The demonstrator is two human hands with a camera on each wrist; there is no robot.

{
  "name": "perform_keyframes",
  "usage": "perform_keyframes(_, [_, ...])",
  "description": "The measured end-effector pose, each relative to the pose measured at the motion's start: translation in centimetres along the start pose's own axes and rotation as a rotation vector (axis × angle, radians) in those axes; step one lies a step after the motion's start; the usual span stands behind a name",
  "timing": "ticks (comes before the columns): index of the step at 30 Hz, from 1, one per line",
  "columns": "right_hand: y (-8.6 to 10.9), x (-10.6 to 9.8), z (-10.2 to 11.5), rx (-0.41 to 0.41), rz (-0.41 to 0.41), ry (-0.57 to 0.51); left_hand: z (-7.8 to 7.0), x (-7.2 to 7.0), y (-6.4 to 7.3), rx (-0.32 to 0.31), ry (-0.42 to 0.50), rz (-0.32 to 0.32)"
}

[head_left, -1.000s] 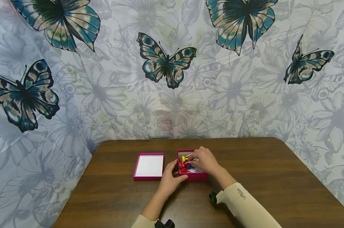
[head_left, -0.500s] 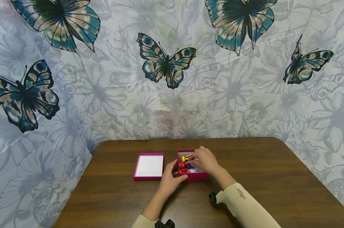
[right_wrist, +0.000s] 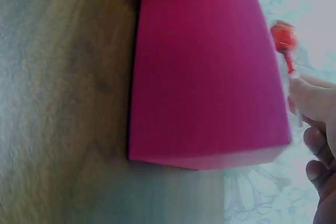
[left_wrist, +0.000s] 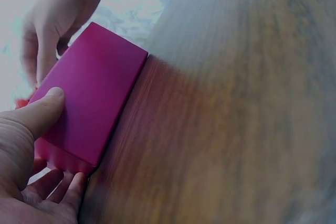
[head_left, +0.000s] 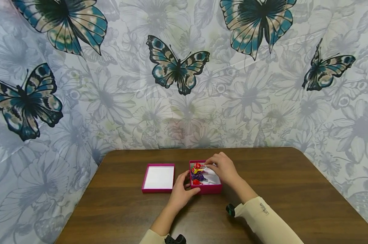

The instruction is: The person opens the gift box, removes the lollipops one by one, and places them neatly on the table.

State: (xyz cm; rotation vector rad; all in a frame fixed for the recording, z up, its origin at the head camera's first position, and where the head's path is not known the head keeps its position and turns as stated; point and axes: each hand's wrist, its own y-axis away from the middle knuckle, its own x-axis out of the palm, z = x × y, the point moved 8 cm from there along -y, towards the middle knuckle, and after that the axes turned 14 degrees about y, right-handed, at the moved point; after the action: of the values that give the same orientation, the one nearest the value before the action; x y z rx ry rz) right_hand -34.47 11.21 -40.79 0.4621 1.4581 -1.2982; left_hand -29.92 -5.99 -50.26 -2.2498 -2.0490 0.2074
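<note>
A magenta box (head_left: 210,189) stands upright on the table, its top uncovered, with several lollipops (head_left: 198,177) in purple, yellow and red wrappers inside. My left hand (head_left: 181,192) holds the box at its near left corner. In the left wrist view the thumb presses the front wall and the other fingers wrap the side. Over the box, my right hand (head_left: 223,166) pinches the white stick of a red lollipop (right_wrist: 284,36). Its red head shows just above the rim in the right wrist view. Part of the sticks lies on the box's white bottom.
To the left of the box lies its magenta-edged lid (head_left: 158,178), white inside face up. The brown wooden table (head_left: 278,189) runs back to a cloth (head_left: 239,112) printed with butterflies and flowers.
My right hand has risen a little and moved right, lifting the red lollipop by its stick; the purple-wrapped one now shows more. The left hand keeps its hold on the box.
</note>
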Motion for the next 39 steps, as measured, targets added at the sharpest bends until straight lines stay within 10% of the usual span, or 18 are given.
perform_keyframes(16, [1.3,-2.8,-4.4,0.155,-0.205,-0.088,0.3,-0.1,0.0,-0.006,0.017,0.012])
perform_keyframes(39, [3.8,0.8,-11.2,0.605,-0.043,-0.073,0.4,-0.1,0.1,-0.021,-0.03,0.03])
